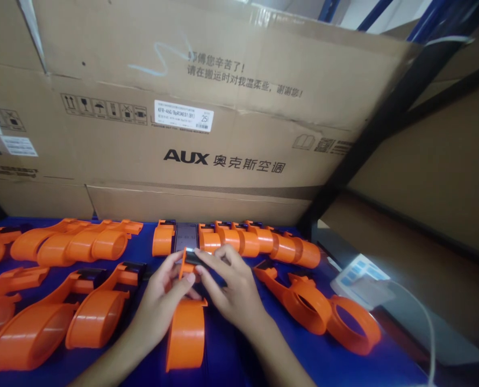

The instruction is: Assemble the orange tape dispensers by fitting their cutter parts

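An orange plastic tape dispenser (186, 336) stands upright near the front middle of the blue surface, its round part toward me. My left hand (164, 287) grips its upper end, thumb and fingers pressed on the orange part. Fingers of my right hand (229, 282) close on a black toothed piece (194, 258) at the top of that end. The fingers partly hide where the black piece meets the orange part. Just behind my hands lies a dark flat object (186, 236), perhaps a phone, between other orange dispensers.
Several orange dispensers (96, 317) lie at the left, some with black pieces. More stand in a back row (279, 246), and others (354, 325) rest at the right. Behind is a large cardboard box (223, 134). A white cable (424, 317) and a dark rack post (344, 156) are at the right.
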A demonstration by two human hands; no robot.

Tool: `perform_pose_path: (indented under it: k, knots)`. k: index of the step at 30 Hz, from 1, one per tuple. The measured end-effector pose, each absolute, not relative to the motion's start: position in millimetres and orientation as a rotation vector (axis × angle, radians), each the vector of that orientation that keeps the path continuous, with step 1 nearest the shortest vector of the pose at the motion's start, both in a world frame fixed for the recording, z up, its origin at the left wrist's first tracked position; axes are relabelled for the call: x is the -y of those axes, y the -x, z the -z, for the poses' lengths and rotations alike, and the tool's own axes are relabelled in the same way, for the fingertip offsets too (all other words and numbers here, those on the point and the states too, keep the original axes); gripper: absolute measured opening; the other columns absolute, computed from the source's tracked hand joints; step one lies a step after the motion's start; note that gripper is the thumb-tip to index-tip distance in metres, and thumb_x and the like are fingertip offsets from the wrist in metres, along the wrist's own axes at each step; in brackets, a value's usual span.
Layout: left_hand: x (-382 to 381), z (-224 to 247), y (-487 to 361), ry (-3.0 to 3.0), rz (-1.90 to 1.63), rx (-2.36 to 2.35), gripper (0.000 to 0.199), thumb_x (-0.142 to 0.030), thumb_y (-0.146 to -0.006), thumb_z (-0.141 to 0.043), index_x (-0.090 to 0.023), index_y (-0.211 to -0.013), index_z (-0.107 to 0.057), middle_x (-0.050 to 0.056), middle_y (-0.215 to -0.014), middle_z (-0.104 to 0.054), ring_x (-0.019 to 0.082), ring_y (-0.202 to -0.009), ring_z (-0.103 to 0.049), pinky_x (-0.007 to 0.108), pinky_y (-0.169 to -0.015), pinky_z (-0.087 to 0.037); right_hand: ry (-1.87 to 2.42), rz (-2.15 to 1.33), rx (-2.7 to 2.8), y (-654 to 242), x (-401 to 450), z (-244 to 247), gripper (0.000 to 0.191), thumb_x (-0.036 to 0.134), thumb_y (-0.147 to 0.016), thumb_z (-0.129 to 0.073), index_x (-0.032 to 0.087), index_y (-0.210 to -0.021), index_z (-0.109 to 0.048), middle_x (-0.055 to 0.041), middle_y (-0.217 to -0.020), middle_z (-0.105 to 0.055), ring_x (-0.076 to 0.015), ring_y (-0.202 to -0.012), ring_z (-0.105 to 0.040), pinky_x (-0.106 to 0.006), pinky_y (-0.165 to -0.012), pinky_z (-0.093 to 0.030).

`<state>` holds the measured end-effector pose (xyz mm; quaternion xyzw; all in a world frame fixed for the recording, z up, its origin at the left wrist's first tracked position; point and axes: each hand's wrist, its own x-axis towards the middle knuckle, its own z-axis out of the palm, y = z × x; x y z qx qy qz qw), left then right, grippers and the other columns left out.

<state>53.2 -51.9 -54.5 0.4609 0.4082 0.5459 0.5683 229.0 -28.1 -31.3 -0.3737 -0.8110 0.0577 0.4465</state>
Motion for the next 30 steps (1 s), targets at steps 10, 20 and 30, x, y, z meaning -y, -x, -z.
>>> perform_pose_path:
  k: [10,20,30]
  knots:
    - [46,53,-49,-0.819,-1.234,-0.832,0.034,-0.028,-0.084,-0.076,-0.021,-0.113,-0.062,0.004,-0.095,-0.074,0.021,-0.069,-0.074,0.035,-0.066,-0.061,1.109,-0.476,1.938,-247,24,13,0.025,0.028,-0.102,-0.05,0.02,-0.115,-0.07,-0.0022,-0.082,-0.07,-0.0157,-0.07,-0.063,-0.026,-0.065,-0.047]
    - [47,49,-48,-0.756,-1.242,-0.846,0.033,-0.028,-0.079,-0.081,-0.021,-0.105,-0.062,0.002,-0.087,-0.073,0.024,-0.065,-0.073,0.035,-0.058,-0.059,1.952,-0.351,2.246,-294,27,-8,0.008,0.029,-0.087,-0.067,0.024,-0.087,-0.074,-0.0028,-0.079,-0.073,-0.0176,-0.071,-0.063,-0.026,-0.06,-0.032]
    - [47,48,-46,-0.786,-1.236,-0.877,0.037,-0.031,-0.079,-0.081,-0.02,-0.109,-0.062,0.004,-0.088,-0.073,0.022,-0.066,-0.073,0.036,-0.064,-0.06,2.082,-0.363,2.364,-287,31,0,0.011,0.025,-0.079,-0.078,0.023,-0.07,-0.071,-0.0043,-0.073,-0.073,-0.0228,-0.072,-0.068,-0.03,-0.062,-0.036]
